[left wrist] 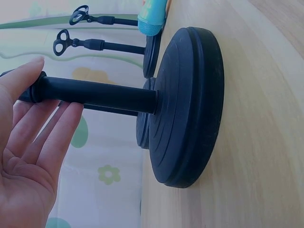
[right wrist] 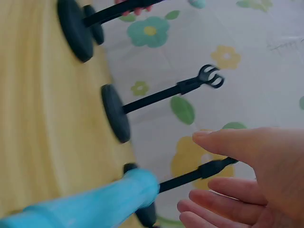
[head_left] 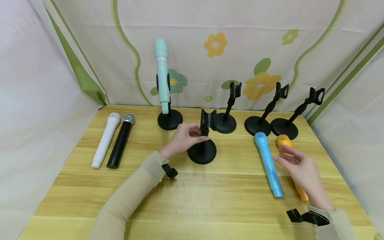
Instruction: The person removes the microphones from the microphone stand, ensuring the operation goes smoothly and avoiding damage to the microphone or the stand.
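My left hand (head_left: 187,138) grips a black microphone stand (head_left: 202,151) by the upper part of its post, just under the clip. In the left wrist view, the thumb and fingers (left wrist: 61,137) lie about the post, above the round base (left wrist: 190,109). On the right, my right hand (head_left: 301,168) hovers over an orange microphone (head_left: 301,192) with nothing in its grasp, partly covering it. A light blue microphone (head_left: 268,165) lies just left of that hand. The right wrist view shows the fingers (right wrist: 228,209) loosely extended, near the blue microphone (right wrist: 95,202).
A mint microphone (head_left: 162,73) sits in a stand (head_left: 170,120) at the back. Three more stands, one at centre (head_left: 226,123) and two at right (head_left: 258,126), hold no microphone. White (head_left: 105,140) and black (head_left: 121,143) microphones lie at left. A patterned curtain (head_left: 186,40) hangs behind.
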Available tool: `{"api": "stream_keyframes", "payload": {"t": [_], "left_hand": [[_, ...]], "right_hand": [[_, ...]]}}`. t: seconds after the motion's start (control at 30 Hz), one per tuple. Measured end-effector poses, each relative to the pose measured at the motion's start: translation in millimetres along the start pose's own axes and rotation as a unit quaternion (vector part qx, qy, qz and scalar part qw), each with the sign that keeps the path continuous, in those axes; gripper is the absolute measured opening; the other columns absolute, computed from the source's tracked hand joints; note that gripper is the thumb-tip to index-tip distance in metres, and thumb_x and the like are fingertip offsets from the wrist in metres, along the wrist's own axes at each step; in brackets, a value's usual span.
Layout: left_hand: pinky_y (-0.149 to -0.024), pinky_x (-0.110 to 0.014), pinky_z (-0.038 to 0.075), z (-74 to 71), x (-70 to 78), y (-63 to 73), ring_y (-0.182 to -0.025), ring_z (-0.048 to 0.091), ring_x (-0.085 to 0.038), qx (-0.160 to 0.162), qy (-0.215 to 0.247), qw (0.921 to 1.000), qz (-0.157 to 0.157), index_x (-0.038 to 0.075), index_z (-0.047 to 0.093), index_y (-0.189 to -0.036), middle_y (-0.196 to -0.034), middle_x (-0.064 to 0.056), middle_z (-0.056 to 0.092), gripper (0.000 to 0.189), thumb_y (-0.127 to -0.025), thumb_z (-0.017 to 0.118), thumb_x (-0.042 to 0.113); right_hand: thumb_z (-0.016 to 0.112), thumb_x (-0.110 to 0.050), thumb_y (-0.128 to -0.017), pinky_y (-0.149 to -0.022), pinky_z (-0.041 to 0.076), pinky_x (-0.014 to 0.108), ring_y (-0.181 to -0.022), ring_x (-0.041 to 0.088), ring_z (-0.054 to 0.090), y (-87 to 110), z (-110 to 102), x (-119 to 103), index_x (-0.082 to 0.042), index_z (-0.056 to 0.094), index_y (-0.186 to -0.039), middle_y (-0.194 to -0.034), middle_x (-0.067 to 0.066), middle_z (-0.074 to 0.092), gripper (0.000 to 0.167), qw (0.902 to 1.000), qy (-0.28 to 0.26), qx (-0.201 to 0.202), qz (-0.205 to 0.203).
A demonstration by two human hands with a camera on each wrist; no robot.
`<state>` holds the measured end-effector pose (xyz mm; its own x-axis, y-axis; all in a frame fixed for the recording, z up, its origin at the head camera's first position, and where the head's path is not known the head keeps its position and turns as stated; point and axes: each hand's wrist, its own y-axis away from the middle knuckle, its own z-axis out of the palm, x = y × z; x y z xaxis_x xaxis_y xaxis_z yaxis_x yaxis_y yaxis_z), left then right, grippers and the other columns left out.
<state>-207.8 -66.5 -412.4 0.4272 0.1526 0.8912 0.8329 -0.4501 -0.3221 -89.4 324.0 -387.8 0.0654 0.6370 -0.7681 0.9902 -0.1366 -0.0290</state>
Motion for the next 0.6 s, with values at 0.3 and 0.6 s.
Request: {"api": "stream_keyframes", "payload": {"t": [0.3, 0.6], "left_hand": [[-0.082, -0.03, 0.06, -0.4, -0.2, -0.3, -0.09, 0.072, -0.013, -0.001, 0.007, 1.0, -0.004, 0.012, 0.076, -0.103, -0.099, 0.0, 0.074, 0.016, -0.089, 0.083, 0.017], [-0.082, -0.03, 0.06, 1.0, -0.5, -0.1, -0.089, 0.072, -0.014, 0.008, 0.012, 0.9998, -0.012, 0.01, 0.076, -0.103, -0.099, -0.001, 0.074, 0.017, -0.087, 0.084, 0.013]], "right_hand": [[0.08, -0.031, -0.091, -0.084, 0.052, 0.013, -0.108, 0.001, 0.066, -16.3, 9.1, -49.5, -0.012, 0.063, -0.141, -0.13, 0.006, 0.068, 0.057, 0.9945, -0.079, 0.042, -0.054], [0.081, -0.019, -0.09, -0.094, 0.052, 0.021, -0.117, 0.013, 0.064, -27.6, 32.1, -90.8, -0.015, 0.067, -0.136, -0.13, 0.008, 0.067, 0.048, 0.9792, -0.136, 0.002, -0.15]]}}
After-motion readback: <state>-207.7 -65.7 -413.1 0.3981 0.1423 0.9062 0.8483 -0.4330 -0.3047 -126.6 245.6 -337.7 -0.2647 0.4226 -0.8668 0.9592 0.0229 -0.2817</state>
